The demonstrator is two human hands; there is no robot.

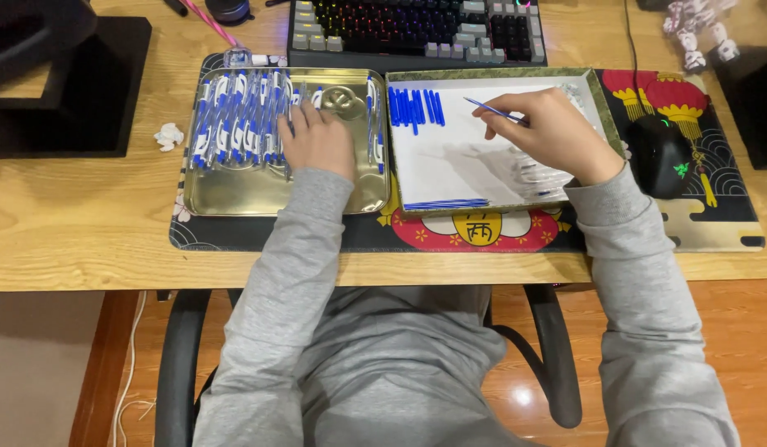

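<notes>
Refill [493, 110] in right hand [557, 132], mid-tray [595, 87].

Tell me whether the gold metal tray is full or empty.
Partly full: blue-and-white pens fill the gold metal tray's far side; its near part is bare.

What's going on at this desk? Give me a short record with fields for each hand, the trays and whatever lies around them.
Left hand: left hand rests on the blue-and-white pens in the metal tray
Right hand: right hand pinches a thin blue refill over the white box tray
White box tray: row of blue refills at its top left, more along the bottom edge
Around: keyboard behind the trays, mouse to the right, patterned desk mat underneath
</notes>
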